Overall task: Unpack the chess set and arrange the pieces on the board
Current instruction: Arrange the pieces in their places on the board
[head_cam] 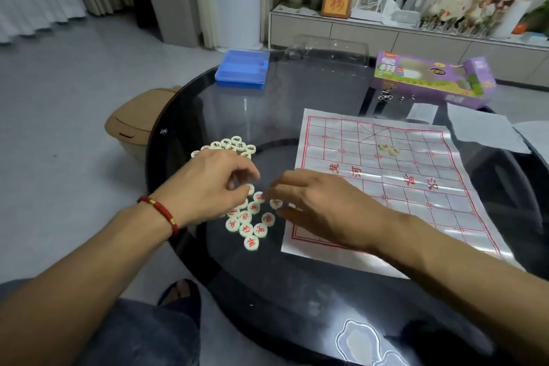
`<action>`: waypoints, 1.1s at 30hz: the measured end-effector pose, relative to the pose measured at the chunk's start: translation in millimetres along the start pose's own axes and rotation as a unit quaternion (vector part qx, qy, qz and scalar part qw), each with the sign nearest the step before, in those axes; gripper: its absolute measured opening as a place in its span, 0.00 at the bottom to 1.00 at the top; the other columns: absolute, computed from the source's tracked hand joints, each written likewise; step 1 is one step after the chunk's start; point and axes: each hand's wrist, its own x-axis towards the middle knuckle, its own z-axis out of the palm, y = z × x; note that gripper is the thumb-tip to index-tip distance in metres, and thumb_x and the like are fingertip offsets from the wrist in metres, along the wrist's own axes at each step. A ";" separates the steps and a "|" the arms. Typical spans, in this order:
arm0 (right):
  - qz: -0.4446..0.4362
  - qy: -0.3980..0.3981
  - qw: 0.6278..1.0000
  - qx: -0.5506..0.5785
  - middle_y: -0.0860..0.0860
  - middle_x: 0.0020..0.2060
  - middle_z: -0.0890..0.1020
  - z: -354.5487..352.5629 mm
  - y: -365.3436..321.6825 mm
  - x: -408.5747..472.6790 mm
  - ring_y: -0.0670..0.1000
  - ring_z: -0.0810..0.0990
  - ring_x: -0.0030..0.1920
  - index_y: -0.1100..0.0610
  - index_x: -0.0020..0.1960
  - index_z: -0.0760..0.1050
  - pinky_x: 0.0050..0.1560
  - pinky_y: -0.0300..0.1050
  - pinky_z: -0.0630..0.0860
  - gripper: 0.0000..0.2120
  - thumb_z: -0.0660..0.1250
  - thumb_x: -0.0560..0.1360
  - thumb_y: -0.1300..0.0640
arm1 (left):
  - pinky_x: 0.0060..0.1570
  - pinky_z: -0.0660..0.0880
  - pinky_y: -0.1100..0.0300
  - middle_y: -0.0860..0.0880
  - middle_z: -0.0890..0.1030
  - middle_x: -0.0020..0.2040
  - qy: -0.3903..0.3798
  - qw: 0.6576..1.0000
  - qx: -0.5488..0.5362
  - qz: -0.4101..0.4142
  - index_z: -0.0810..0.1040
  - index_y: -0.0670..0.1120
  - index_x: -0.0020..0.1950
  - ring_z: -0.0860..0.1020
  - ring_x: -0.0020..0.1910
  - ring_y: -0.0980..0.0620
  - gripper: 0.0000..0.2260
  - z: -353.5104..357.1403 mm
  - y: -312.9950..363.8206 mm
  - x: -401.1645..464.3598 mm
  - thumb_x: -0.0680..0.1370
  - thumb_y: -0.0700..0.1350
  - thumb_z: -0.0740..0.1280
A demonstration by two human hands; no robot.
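Left hand [214, 184] covers part of the loose pieces, so the pile's middle is hidden. Its grip: fingers curled down, fingertips pinching a pale piece [250, 188] at the pile edge. Right hand [320, 205] reaches in from the right over the near-left corner of the board [386, 187], hiding that corner; grip is spread, fingers straight, tips touching a red-marked piece [276, 203]. Motion blur on the fingertips, so exact contact is hard to read.

Red-marked pieces [248, 224] lie flat on the glass counter [267, 116], just left of the board. Dark-marked pieces [237, 144] sit in a cluster beyond the left hand, partly covered by it. Two pieces [388, 149] lie on the board's far half, touching; characters too small to read.

The board is a creased sheet, long axis running from near-left to far-right, skewed to the counter edge.

Blue case [242, 73] at the far left of the counter, purple box [430, 77] at the far right.
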 end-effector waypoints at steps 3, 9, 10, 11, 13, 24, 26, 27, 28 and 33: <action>0.027 0.025 0.999 0.008 0.52 0.56 0.81 6.3 -3.4 14.5 0.51 0.79 0.53 0.56 0.66 0.78 0.47 0.42 0.77 0.17 0.69 0.79 0.52 | 0.45 0.72 0.65 0.58 0.80 0.48 -0.004 0.999 0.035 0.010 0.83 0.55 0.56 0.74 0.43 0.61 0.10 0.4 -3.3 -3.7 0.76 0.47 0.71; 0.057 -0.012 0.998 0.012 0.51 0.57 0.80 15.5 2.2 28.2 0.51 0.78 0.55 0.54 0.66 0.77 0.54 0.46 0.79 0.16 0.67 0.80 0.51 | 0.43 0.68 0.65 0.58 0.78 0.48 0.003 0.999 0.045 -0.013 0.83 0.55 0.57 0.71 0.40 0.65 0.10 3.3 -11.3 -2.9 0.76 0.47 0.70; 0.060 -0.013 0.998 0.014 0.51 0.56 0.80 16.1 1.9 29.1 0.51 0.78 0.54 0.54 0.66 0.77 0.53 0.46 0.79 0.16 0.67 0.80 0.51 | 0.43 0.67 0.66 0.58 0.78 0.48 0.006 0.999 0.045 -0.014 0.83 0.55 0.57 0.71 0.40 0.65 0.10 3.9 -11.3 -2.5 0.76 0.47 0.70; 0.062 -0.011 0.998 0.012 0.51 0.56 0.81 16.2 1.8 30.1 0.50 0.79 0.54 0.54 0.66 0.77 0.52 0.45 0.79 0.16 0.67 0.80 0.51 | 0.42 0.67 0.66 0.58 0.78 0.48 0.009 0.999 0.046 -0.014 0.82 0.55 0.58 0.70 0.39 0.65 0.10 4.6 -11.1 -2.0 0.76 0.47 0.70; 0.069 -0.005 0.998 0.011 0.50 0.55 0.81 16.2 1.6 32.5 0.50 0.78 0.53 0.53 0.65 0.78 0.51 0.44 0.79 0.15 0.67 0.80 0.50 | 0.41 0.65 0.68 0.58 0.78 0.49 0.015 0.999 0.046 -0.013 0.82 0.55 0.58 0.70 0.39 0.66 0.11 6.4 -10.5 -0.5 0.77 0.48 0.70; 0.048 0.007 0.999 -0.023 0.51 0.48 0.79 16.3 -4.3 34.3 0.51 0.78 0.44 0.56 0.59 0.78 0.45 0.49 0.80 0.13 0.65 0.81 0.49 | 0.37 0.64 0.73 0.61 0.73 0.41 0.046 0.998 0.032 -0.014 0.83 0.54 0.57 0.71 0.39 0.68 0.09 7.7 -2.1 4.9 0.78 0.47 0.69; 0.046 0.012 0.999 -0.021 0.51 0.47 0.79 8.9 -3.7 35.0 0.51 0.77 0.42 0.57 0.56 0.79 0.44 0.47 0.79 0.12 0.65 0.80 0.50 | 0.38 0.64 0.73 0.61 0.73 0.42 0.055 0.998 0.027 -0.017 0.83 0.54 0.57 0.71 0.39 0.68 0.09 7.9 0.3 5.6 0.78 0.46 0.69; 0.056 0.016 0.998 -0.019 0.51 0.46 0.79 4.2 2.4 35.5 0.51 0.77 0.42 0.57 0.54 0.79 0.43 0.46 0.78 0.11 0.64 0.81 0.50 | 0.39 0.65 0.72 0.61 0.74 0.43 0.059 0.998 0.023 -0.019 0.83 0.54 0.57 0.71 0.40 0.67 0.09 8.1 0.9 6.0 0.78 0.45 0.69; 0.074 0.023 0.997 -0.019 0.52 0.45 0.79 -0.3 14.1 36.0 0.51 0.77 0.42 0.58 0.52 0.80 0.44 0.46 0.77 0.11 0.64 0.80 0.51 | 0.40 0.66 0.71 0.60 0.75 0.45 0.062 0.998 0.020 -0.019 0.83 0.54 0.57 0.72 0.40 0.66 0.09 8.1 0.9 6.3 0.78 0.45 0.68; 0.266 0.072 0.959 -0.068 0.56 0.45 0.85 -19.0 112.7 10.4 0.55 0.82 0.42 0.59 0.50 0.83 0.46 0.54 0.82 0.11 0.68 0.78 0.52 | 0.43 0.69 0.65 0.58 0.77 0.45 0.076 0.997 0.014 -0.019 0.83 0.54 0.55 0.74 0.42 0.62 0.10 8.2 -2.3 5.5 0.77 0.44 0.67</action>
